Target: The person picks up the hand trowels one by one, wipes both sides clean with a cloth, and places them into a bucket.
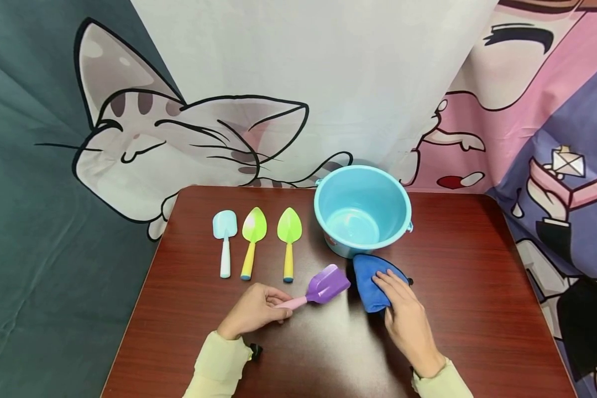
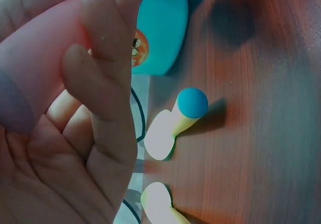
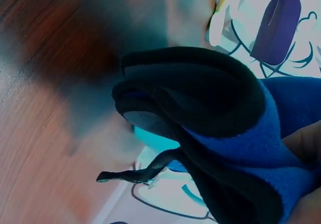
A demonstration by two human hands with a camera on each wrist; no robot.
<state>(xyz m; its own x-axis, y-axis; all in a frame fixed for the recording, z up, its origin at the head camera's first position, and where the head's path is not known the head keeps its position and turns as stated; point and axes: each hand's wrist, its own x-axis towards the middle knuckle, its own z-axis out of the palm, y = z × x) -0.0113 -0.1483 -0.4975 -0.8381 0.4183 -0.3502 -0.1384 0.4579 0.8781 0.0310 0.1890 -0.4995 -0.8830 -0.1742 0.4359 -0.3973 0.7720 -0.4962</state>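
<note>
My left hand (image 1: 256,309) grips the pink handle of a toy shovel with a purple scoop (image 1: 328,284), which points to the right over the table. In the left wrist view the fingers curl round the pink handle (image 2: 45,43). A folded blue cloth with black edging (image 1: 370,282) is in my right hand (image 1: 409,318), its fingers lying over the top and the thumb below. The right wrist view shows the cloth's folded layers and a short black loop or tab (image 3: 140,174) hanging from it. Just behind the cloth stands a light blue bucket (image 1: 363,237).
Left of the bucket, a light blue toy shovel (image 1: 225,237) and two green trowels with yellow handles, one in the middle (image 1: 251,237) and one nearer the bucket (image 1: 289,237), lie in a row on the brown table (image 1: 179,331). A printed curtain (image 1: 258,55) hangs behind the table's back edge.
</note>
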